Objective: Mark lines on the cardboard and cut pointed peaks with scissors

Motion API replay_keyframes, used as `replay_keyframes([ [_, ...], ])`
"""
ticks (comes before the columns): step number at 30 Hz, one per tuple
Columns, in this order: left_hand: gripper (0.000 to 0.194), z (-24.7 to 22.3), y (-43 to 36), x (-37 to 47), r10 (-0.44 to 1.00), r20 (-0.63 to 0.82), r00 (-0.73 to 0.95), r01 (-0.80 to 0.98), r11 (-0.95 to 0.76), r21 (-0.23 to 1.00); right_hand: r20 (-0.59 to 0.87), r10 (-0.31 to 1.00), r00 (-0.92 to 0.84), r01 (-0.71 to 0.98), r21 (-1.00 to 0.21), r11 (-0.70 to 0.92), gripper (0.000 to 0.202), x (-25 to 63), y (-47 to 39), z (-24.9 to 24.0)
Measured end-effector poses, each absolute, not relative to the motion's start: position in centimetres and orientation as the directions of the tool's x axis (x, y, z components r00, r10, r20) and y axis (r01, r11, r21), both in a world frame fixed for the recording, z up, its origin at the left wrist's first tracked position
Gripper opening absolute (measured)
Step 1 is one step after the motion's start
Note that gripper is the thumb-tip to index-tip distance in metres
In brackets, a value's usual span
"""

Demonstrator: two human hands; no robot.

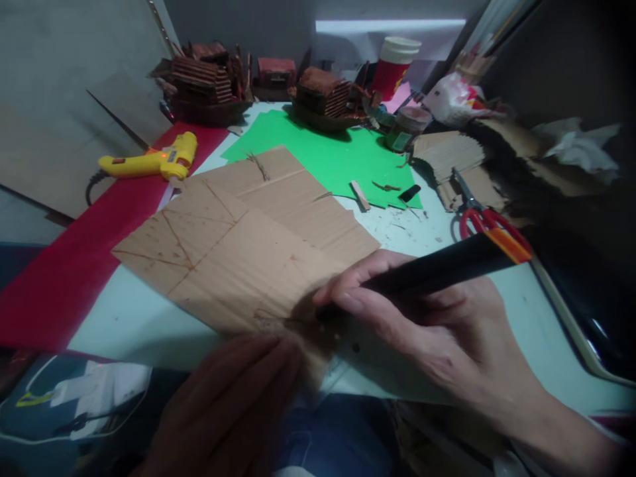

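My right hand [422,331] is closed around a thick black tool [437,265] with an orange end, its lower tip near the front part of a brown cardboard sheet [213,238]. Reddish-brown lines are drawn across the left part of that sheet. My left hand [238,397], dark and blurred, presses at the sheet's front edge with its fingers close together. A small thin strip [283,319] lies between the two hands. Whether my left fingers pinch anything is hidden.
A yellow glue gun [154,159] lies at the left. Brown model boats [203,89], a red container [392,69] and a jar [408,128] stand at the back on green sheets [338,156]. Red-handled scissors [479,215] and a dark device [586,298] are at the right.
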State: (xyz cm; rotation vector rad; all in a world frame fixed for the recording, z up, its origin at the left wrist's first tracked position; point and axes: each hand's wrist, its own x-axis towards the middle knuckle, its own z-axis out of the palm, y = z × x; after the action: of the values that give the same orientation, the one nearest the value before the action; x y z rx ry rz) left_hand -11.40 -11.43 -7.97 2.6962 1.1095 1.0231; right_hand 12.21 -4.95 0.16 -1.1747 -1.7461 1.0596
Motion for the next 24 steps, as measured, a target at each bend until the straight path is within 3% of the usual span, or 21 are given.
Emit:
replay_keyframes([
  [8, 0.039, -7.5, -11.5, -11.8, 0.68, 0.486, 0.549, 0.611, -0.723, 0.322, 0.136, 0.96, -0.244, 0.359, -0.907, 0.22, 0.019, 13.1, -5.8, 0.5],
  [12, 0.041, -7.3, -11.3, -12.3, 0.658, 0.46, 0.596, 0.605, -0.745, 0.282, 0.133, 0.97, -0.204, 0.34, -0.919, 0.198, 0.014, 13.8, -6.4, 0.5],
  [19, 0.064, -7.4, -11.1, -12.7, 0.628, 0.471, 0.62, 0.589, -0.769, 0.25, 0.13, 0.983, -0.129, 0.411, -0.895, 0.172, 0.019, 15.1, -7.1, 0.2],
  [24, 0.065, -7.4, -11.0, -13.0, 0.58, 0.442, 0.684, 0.563, -0.805, 0.186, 0.12, 0.992, -0.041, 0.368, -0.921, 0.126, 0.016, 16.0, -7.7, -0.8],
])
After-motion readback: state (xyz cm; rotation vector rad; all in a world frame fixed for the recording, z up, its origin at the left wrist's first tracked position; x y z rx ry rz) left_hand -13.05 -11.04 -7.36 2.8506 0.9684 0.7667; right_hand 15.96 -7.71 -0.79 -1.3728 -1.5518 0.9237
